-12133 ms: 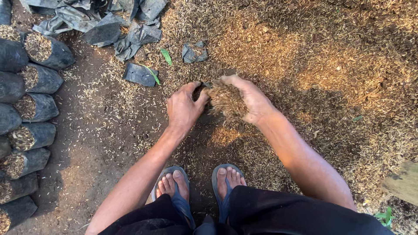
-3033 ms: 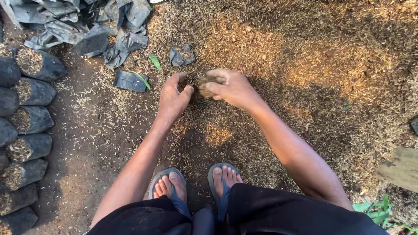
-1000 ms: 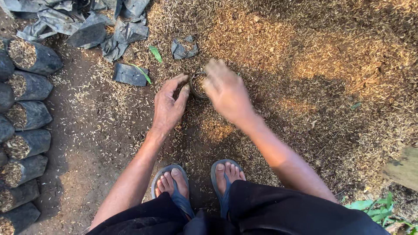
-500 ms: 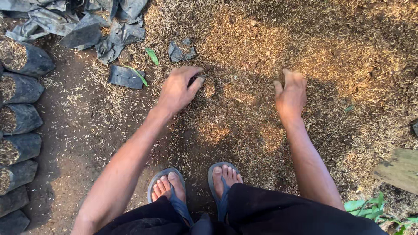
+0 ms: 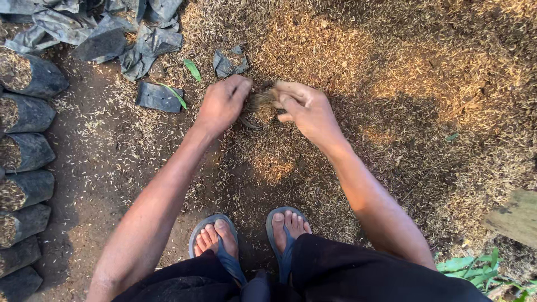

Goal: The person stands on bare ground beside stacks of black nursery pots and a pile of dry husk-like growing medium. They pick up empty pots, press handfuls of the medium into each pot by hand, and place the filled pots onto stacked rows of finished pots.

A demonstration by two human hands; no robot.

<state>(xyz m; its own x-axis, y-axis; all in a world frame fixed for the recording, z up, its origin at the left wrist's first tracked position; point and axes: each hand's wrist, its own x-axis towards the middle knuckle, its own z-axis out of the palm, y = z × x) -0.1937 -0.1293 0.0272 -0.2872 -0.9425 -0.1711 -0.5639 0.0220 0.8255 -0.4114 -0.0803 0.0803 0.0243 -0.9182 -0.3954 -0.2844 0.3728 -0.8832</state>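
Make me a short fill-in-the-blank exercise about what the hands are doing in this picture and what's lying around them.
1. Both hands meet over a small ____ bag.
2. The right hand pinches a tuft of dry ____.
3. Filled bags lie in a row on the ____ side of the picture.
4. The feet wear blue ____.

Missing words: black; husks; left; sandals

We see golden-tan husks [image 5: 347, 50], sunlit orange in patches, over dark brown soil [image 5: 84, 184]. Filled bags [image 5: 25, 151] and empty bags [image 5: 106, 39] are black-grey, fill speckled tan. Sandals [image 5: 224, 251] are blue, shorts [image 5: 358, 279] black. Leaf [image 5: 193, 70] and weeds [image 5: 475, 268] are green; plank [image 5: 514, 215] is brown.
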